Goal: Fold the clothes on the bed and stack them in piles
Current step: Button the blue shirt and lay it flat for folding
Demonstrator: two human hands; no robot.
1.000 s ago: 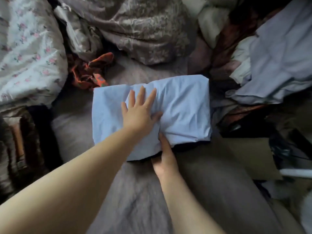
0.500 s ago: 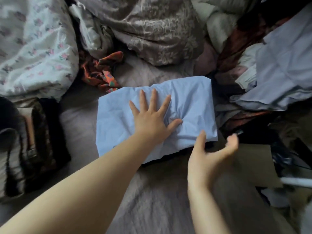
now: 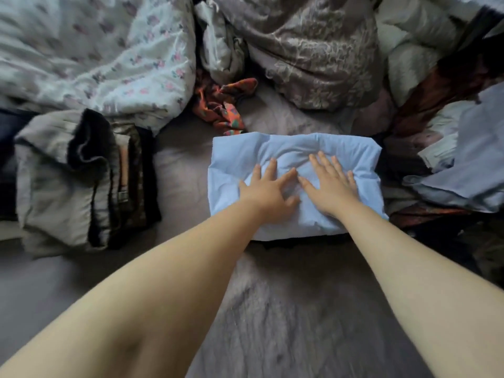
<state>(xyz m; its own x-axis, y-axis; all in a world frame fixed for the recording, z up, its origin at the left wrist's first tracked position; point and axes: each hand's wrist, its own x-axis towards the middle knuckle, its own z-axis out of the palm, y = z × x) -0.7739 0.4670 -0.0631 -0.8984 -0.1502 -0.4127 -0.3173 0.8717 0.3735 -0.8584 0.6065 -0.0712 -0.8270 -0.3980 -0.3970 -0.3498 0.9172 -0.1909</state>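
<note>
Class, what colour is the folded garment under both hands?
Plain light blue folded garment, clearest in the head view.

The grey bed sheet (image 3: 313,309) lies bare in the near foreground, giving open room between and beside the two forearms. A bare strip of sheet also runs between the folded light-blue garment (image 3: 294,151) and the folded pile (image 3: 81,181) at the left. Beyond the garment the way is crowded: the orange patterned cloth (image 3: 221,105) lies just past its far left corner, with the floral duvet (image 3: 95,50) and the grey patterned bedding (image 3: 313,50) heaped behind. To the right, unfolded clothes (image 3: 463,165) press close against the garment's edge (no gap shows there).
</note>
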